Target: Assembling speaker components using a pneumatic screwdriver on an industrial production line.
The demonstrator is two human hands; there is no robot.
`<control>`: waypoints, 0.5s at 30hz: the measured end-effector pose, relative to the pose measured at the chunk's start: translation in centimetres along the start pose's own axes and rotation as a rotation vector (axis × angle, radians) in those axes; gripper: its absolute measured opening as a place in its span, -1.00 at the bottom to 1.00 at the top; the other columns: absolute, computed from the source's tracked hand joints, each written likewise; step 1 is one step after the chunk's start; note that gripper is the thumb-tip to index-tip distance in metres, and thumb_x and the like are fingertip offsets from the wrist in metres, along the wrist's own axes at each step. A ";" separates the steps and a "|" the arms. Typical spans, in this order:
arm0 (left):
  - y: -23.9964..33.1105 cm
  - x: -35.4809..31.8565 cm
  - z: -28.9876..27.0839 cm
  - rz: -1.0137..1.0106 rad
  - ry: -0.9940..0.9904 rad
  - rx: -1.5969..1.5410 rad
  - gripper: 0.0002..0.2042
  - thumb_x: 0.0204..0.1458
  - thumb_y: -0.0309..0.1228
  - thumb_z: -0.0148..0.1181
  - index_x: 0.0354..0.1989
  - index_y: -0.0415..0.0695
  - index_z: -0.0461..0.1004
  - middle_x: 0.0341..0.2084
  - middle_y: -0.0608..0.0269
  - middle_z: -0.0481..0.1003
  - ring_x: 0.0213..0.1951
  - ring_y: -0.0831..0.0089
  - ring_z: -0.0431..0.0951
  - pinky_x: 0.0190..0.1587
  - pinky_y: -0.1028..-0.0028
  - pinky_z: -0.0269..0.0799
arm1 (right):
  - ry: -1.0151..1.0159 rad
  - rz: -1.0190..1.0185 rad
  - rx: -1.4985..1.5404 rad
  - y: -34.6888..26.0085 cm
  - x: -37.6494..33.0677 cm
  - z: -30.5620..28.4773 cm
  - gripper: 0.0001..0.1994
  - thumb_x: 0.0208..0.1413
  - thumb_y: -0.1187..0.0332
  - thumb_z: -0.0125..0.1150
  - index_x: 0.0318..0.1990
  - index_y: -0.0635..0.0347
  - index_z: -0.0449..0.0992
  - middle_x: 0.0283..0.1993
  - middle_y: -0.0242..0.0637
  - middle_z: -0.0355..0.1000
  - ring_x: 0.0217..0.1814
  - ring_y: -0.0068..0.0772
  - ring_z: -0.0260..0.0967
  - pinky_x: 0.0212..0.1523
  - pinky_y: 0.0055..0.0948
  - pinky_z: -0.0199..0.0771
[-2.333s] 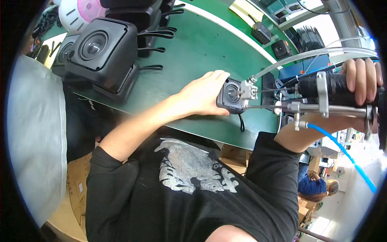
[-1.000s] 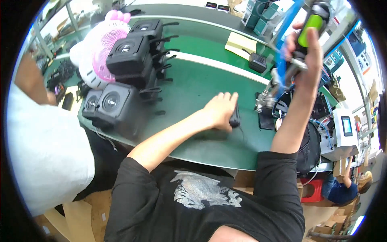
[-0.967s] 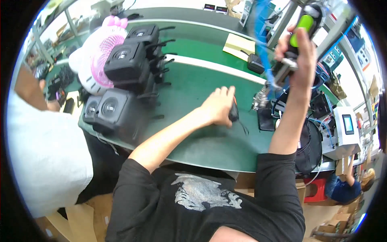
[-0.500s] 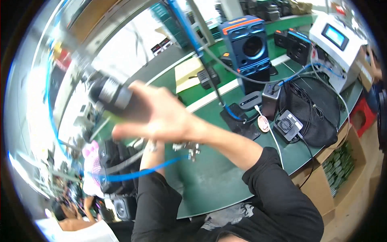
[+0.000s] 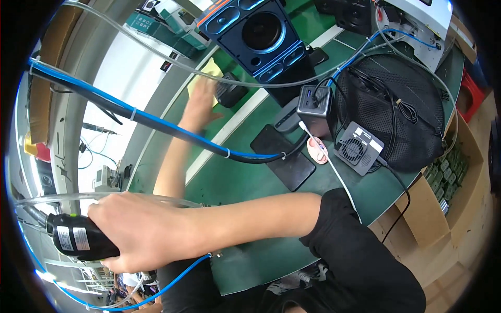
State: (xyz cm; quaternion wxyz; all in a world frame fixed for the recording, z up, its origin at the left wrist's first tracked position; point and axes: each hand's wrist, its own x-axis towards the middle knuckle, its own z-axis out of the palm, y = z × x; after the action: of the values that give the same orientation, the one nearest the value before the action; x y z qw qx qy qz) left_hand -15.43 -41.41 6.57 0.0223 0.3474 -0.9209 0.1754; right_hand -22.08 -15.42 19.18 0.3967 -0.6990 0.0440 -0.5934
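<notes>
The driver [image 5: 78, 237] is gripped by the clenched right hand [image 5: 141, 232], a black part [image 5: 229, 94] is reached for just beyond the spread left hand [image 5: 201, 104], and 1 firm grasp seems needed next.

Person, viewed from above. Black short-sleeved T-shirt [image 5: 365, 281] of plain, softly creased fabric. Its right sleeve [image 5: 334, 224] is loose and ends in a hemmed edge near the elbow. Beyond the sleeve, the right forearm [image 5: 245, 221] and right hand [image 5: 135, 237] are bare. The left forearm [image 5: 175, 156], farther from the T-shirt, is likewise bare down to the left hand [image 5: 201, 101], which is motion-blurred. More black T-shirt fabric shows just below the right forearm.
</notes>
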 end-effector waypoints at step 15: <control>3.2 2.5 0.0 0.283 0.197 0.268 -0.31 -0.15 -0.36 0.28 0.24 -0.27 0.25 0.16 0.04 0.34 0.20 0.07 0.31 0.30 0.27 0.23 | 0.125 0.027 -0.129 -1.5 -0.7 -1.0 -0.51 -0.21 0.19 0.39 -0.32 0.53 0.41 -0.38 0.21 0.48 -0.26 0.23 0.52 -0.15 -0.05 0.55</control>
State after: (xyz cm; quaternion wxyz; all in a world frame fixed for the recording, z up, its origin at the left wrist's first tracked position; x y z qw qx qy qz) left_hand -19.37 -40.81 5.96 0.0410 0.1959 -0.9223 0.3307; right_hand -23.80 -14.56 19.57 0.3551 -0.6840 0.1163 -0.6265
